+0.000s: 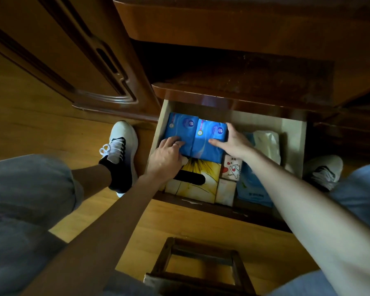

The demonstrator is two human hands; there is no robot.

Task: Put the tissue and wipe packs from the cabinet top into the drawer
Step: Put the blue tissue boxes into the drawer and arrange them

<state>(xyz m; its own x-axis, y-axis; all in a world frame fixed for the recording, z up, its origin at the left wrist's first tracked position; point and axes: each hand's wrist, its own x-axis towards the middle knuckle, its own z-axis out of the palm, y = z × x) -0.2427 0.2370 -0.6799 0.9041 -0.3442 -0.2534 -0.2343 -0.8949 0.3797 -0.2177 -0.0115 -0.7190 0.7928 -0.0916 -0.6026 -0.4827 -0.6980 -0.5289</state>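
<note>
Seen from the head camera: open drawer (295, 133) pulled out low by the floor, both hands down inside it. Two blue packs (195, 135) lying side by side at the back left of the drawer, touching each other. Left hand (166, 155) resting on the left blue pack, fingers bent over its near edge, a ring on one finger. Right hand (235, 141) pressed against the right side of the right blue pack, thumb lying flat on top, fingers mostly straight, so more pushing than gripping. Yellow tissue box (198, 184) sitting just in front of the blue packs, partly under the left wrist. Small cartoon cat pack (232, 167) and a plain pale pack (225, 192) squeezed in beside the yellow box. Light blue bag (252, 189) and a white crinkly pack (267, 144) on the right side, under the right arm. Cabinet top (222, 24) up above, looking bare in the part on show. Things that could go wrong: blue packs bulging up if pushed too hard, then catching on the cabinet edge when closing. Soft packs squashed or torn by too much pressing. Little cat pack knocked sideways by the right arm on the way out. Fingers pinched if closing the drawer too fast. Stool (199, 265) close behind, easy to bump when getting up.
</note>
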